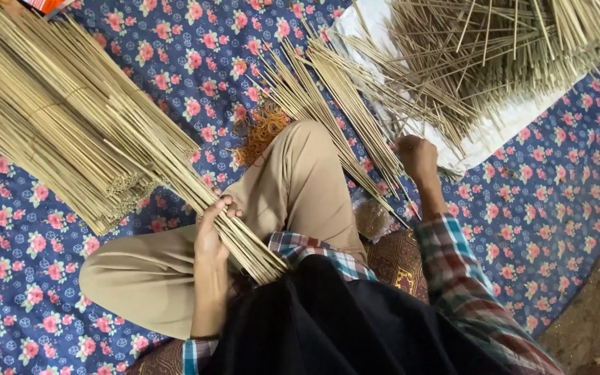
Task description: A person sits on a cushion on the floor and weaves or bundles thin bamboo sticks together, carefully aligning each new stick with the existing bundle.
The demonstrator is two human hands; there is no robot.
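Observation:
My left hand [211, 226] grips a thick bundle of thin pale sticks [196, 189] that slants from upper left down to my lap. My right hand [417, 156] is closed around a few sticks pulled from a smaller fan of sticks [328, 90] lying across my bent knee. I sit cross-legged in beige trousers [293, 180] on a blue floral cloth [550, 201]. A plaid sleeve covers my right forearm.
A large tied stack of sticks [43, 111] lies at the left. A loose heap of sticks [494, 48] rests on a white sheet [494, 132] at the upper right. Orange rubber bands [264, 128] lie by my knee. Bare ground shows at the lower right.

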